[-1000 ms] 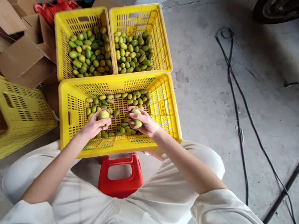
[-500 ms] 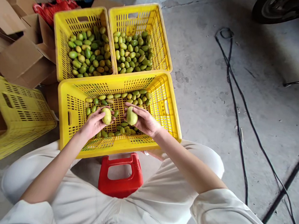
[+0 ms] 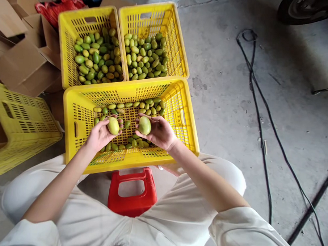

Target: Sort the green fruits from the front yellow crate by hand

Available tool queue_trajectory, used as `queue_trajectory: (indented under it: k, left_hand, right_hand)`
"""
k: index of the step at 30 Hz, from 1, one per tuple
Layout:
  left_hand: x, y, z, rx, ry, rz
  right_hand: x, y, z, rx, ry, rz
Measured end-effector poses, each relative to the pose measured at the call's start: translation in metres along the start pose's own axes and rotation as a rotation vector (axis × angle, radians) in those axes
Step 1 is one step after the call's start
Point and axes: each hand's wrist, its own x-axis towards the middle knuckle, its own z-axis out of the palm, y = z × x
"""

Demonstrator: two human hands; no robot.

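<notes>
My left hand (image 3: 101, 133) is palm up over the near yellow crate (image 3: 83, 97) and holds a yellow-green mango (image 3: 113, 125). My right hand (image 3: 158, 133) is turned up beside it, fingers curled round a greener mango (image 3: 144, 125). Both hands hover above the thin layer of small green mangoes (image 3: 143, 107) left on the crate's floor. Behind it stand two fuller yellow crates of mangoes, the far left crate (image 3: 64, 39) and the far right crate (image 3: 180, 47).
A red plastic stool (image 3: 132, 196) sits between my knees. An upturned yellow crate (image 3: 19, 124) and cardboard boxes (image 3: 20, 62) lie to the left. Black cables (image 3: 258, 105) run over the concrete floor on the right.
Both hands rose a little and turned palm up, each showing its mango. The right hand's mango came up out of the pile.
</notes>
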Motion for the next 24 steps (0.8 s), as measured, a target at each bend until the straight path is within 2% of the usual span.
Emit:
queue_trajectory:
  k: [4, 10, 19, 24]
  left_hand:
    - [0.000, -0.003, -0.002, 0.059, 0.015, 0.038]
    - [-0.001, -0.004, -0.002, 0.103, -0.059, 0.069]
    - [0.001, -0.002, -0.004, 0.038, -0.015, -0.019]
    - [0.001, -0.004, -0.005, 0.094, -0.027, -0.004]
  right_hand:
    - [-0.001, -0.003, -0.001, -0.017, 0.015, -0.063]
    - [0.000, 0.002, -0.006, -0.071, 0.098, -0.083]
    - [0.003, 0.001, -0.006, -0.089, 0.089, -0.071]
    - [-0.001, -0.007, 0.001, -0.020, 0.016, -0.079]
